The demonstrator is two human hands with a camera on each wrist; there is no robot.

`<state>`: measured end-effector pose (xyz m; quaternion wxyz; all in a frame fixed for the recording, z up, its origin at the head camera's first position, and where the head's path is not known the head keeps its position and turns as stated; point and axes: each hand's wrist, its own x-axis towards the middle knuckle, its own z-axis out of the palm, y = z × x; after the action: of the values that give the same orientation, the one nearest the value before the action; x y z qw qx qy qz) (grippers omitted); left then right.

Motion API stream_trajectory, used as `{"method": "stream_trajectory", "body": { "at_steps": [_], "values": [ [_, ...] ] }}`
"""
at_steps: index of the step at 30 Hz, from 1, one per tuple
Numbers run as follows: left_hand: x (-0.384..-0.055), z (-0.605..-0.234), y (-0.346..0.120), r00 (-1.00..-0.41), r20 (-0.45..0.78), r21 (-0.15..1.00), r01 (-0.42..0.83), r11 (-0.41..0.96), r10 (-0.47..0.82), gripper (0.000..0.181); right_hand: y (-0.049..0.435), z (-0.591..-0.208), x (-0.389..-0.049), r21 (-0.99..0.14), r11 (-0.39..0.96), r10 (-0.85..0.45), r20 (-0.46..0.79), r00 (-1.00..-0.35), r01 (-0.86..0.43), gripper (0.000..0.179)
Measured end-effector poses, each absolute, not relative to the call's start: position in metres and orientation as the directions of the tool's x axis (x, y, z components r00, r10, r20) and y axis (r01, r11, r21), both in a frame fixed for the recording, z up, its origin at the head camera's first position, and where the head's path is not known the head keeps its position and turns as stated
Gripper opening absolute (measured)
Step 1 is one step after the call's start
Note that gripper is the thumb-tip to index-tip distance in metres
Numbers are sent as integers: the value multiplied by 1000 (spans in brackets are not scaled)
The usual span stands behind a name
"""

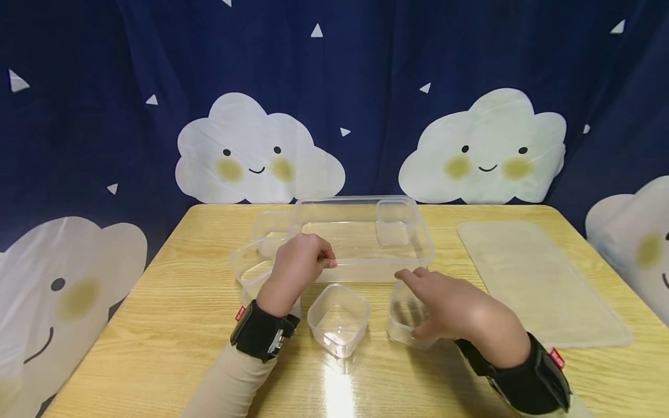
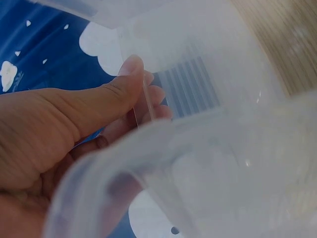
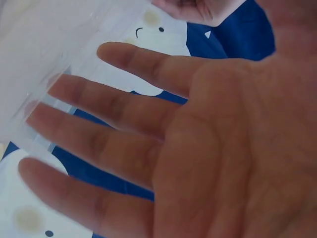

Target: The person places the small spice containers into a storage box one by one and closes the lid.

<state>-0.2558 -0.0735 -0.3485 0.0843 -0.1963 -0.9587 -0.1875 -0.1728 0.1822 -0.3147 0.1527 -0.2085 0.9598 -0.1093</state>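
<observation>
Left hand (image 1: 300, 255): pinches, thumb against fingers, a thin plastic edge, the near rim of the large box.
Large box: a clear, rectangular plastic box (image 1: 360, 271) with rounded corners, resting toward the back of the table, its long wall facing the person.
Right hand (image 1: 460, 305): held wide, fingers nearly straight and spread, over the small right-hand container; the fingertips reach toward the large box's near wall, and whether they touch any plastic I cannot tell.
Right-hand container: a small, clear, rounded-square plastic container (image 1: 405, 332), partly hidden by the hand.
Middle container: a similar clear plastic cup (image 1: 337, 342), upright between the two forearms, in front of the large box.
Inside the box: another small clear container (image 1: 394, 232), by the far right corner.
Left of the box: more clear plastic containers (image 1: 245, 264), partly covered by the left arm.
Far right: a frosted, flat, rounded rectangular plastic sheet (image 1: 543, 278).
Beneath: a pale wood-grain table (image 1: 157, 337).
Behind: a navy curtain (image 1: 376, 58) with smiling white clouds and small triangles.
</observation>
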Motion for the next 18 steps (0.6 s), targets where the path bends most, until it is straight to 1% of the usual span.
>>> {"method": "stream_trajectory", "body": {
  "at_steps": [6, 10, 14, 18],
  "values": [
    [-255, -348, -74, -910, 228, 330, 406, 852, 345, 9, 186, -314, -178, -245, 906, -405, -259, -877, -346, 89],
    [-255, -347, -74, -910, 227, 337, 407, 849, 346, 9, 188, -314, -180, -251, 885, -449, -243, -860, -391, 86],
    [-255, -347, -74, -911, 224, 338, 405, 849, 345, 9, 190, -314, -179, -299, 853, -497, -213, -841, -428, 92],
    [-254, -348, -73, -912, 223, 338, 403, 851, 343, 9, 189, -316, -179, -315, 855, -480, -184, -858, -411, 98]
  ]
}}
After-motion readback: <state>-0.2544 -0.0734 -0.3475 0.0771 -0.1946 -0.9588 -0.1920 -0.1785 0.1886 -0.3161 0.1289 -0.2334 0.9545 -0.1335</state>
